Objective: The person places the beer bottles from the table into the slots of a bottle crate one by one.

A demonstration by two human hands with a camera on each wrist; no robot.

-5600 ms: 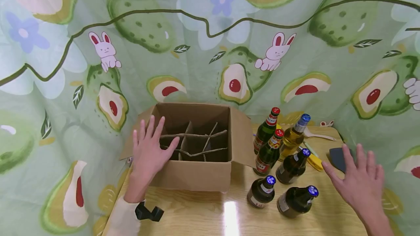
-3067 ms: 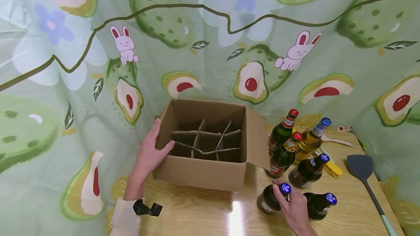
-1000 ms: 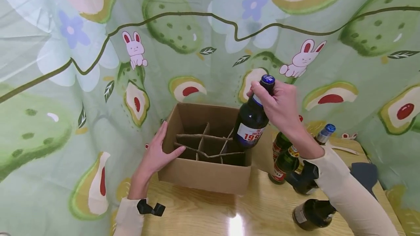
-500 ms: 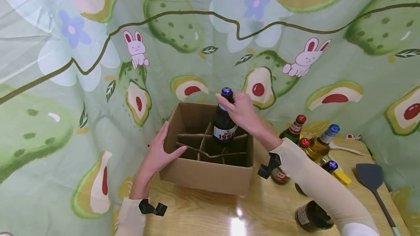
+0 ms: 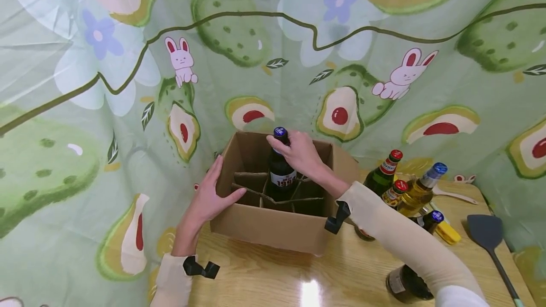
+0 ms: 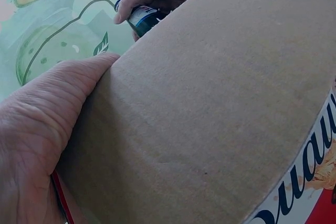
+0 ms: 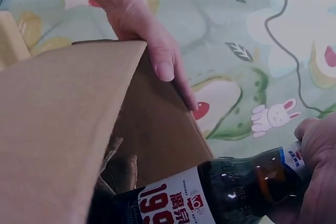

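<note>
A dark beer bottle (image 5: 281, 174) with a blue cap and a white "1998"-like label stands in the divided cardboard box (image 5: 268, 226), its lower part hidden by the dividers (image 5: 251, 176). My right hand (image 5: 303, 153) grips the bottle's neck just below the cap. In the right wrist view the bottle (image 7: 226, 182) slants across the frame, its base out of sight in the box. My left hand (image 5: 213, 195) holds the box's front left corner, thumb over the rim and fingers along the left side. From the left wrist, the box wall (image 6: 184, 114) fills most of the picture.
Right of the box stand green bottles (image 5: 384, 169) with red caps, a clear yellow bottle (image 5: 420, 191) and dark bottles (image 5: 405, 285), partly behind my right sleeve. A spatula (image 5: 486, 231), a pale spoon-like utensil (image 5: 456, 195) and a yellow-handled object (image 5: 448, 232) lie at the table's right side.
My right hand took the dark bottle from the table by its neck, carried it left over the box and lowered it among the dividers. My left hand came to hold the box's corner and stayed.
</note>
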